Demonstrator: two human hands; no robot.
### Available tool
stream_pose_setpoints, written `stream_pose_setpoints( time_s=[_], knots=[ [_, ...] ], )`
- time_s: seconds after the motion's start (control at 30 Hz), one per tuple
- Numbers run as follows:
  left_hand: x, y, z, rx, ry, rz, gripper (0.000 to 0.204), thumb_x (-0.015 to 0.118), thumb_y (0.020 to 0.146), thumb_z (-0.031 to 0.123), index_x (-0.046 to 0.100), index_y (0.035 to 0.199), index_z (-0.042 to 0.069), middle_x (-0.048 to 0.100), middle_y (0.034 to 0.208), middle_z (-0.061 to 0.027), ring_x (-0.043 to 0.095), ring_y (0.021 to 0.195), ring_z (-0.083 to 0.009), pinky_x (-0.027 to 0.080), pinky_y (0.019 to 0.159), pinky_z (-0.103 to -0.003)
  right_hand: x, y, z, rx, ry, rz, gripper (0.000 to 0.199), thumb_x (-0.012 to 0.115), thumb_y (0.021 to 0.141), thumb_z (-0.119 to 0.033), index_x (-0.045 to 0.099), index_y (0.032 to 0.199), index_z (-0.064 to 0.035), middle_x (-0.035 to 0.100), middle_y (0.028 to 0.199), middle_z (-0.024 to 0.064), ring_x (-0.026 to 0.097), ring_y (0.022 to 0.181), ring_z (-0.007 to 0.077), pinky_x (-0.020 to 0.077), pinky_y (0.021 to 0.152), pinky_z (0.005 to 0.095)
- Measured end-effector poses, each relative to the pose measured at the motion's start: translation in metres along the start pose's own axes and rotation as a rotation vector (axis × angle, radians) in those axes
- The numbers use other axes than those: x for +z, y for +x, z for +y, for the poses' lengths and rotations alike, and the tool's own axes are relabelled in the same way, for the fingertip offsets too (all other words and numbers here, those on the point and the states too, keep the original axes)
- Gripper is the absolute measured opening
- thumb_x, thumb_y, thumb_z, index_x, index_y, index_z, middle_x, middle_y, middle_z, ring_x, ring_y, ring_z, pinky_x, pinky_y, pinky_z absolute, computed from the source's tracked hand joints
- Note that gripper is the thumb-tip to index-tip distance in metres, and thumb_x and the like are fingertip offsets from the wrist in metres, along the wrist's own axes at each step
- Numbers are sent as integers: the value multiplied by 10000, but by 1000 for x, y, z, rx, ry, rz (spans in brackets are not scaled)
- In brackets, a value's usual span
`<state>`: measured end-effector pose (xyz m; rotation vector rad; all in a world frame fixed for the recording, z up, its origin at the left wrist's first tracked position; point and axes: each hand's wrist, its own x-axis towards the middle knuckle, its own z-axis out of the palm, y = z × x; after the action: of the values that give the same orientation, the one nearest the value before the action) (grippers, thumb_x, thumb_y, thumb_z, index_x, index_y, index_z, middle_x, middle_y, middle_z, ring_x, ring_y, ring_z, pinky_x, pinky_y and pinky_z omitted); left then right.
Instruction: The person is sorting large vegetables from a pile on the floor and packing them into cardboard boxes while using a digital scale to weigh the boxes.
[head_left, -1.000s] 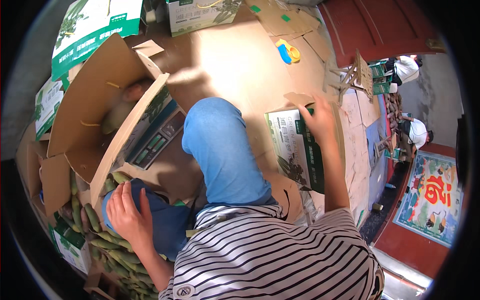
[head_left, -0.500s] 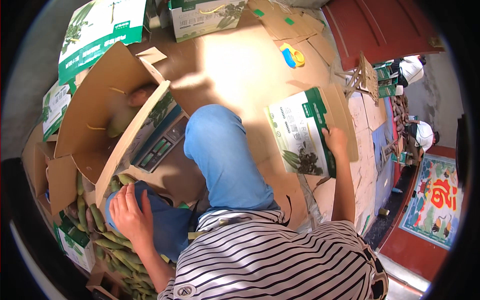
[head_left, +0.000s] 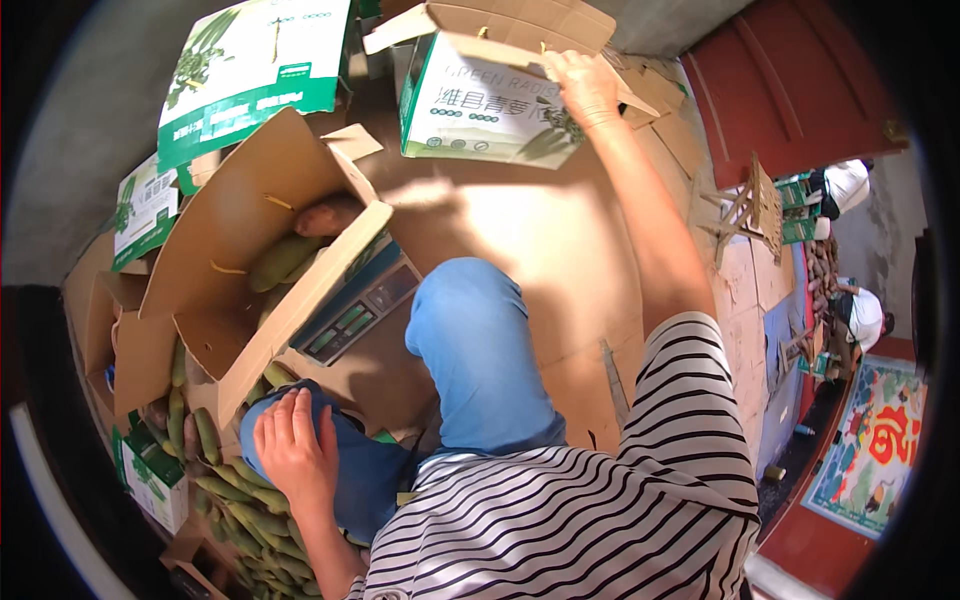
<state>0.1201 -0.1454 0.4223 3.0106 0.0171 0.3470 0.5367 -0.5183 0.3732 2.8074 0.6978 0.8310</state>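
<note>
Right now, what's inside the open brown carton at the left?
Inside the open brown carton, two long green vegetables and one reddish-brown one show near its far corner. The front flap hides the rest of the inside. Neither hand is in it.

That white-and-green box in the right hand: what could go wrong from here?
1. The right hand grips the box by one top edge at full arm's reach, so it may tilt or slip.
2. Its top flaps stand open and could catch or bend.
3. The left hand rests on the knee, giving no support.
</note>
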Motion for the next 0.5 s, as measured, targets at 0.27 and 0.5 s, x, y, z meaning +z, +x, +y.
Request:
stream_pose_setpoints(
  time_s=[0.27, 0.5],
  knots=[
    [2, 5, 1, -17, -19, -11, 301, 700, 776, 109, 610, 1053, 33, 629, 1010, -117, 598, 961, -293, 435, 894, -421, 106, -43, -101, 159, 163, -381, 253, 534, 881, -250, 623, 1102, -162, 591, 1139, 117, 543, 1097, 332, 435, 942, 448],
    [2, 3, -1, -32, -27, -5, 327, 708, 777, 141, 616, 1069, 28, 636, 1041, -107, 602, 975, -278, 429, 905, -416, -17, -27, -133, 257, 641, -104, 188, 561, 853, -188, 641, 981, -76, 622, 1024, 144, 596, 959, 329, 499, 815, 418]
  ],
)
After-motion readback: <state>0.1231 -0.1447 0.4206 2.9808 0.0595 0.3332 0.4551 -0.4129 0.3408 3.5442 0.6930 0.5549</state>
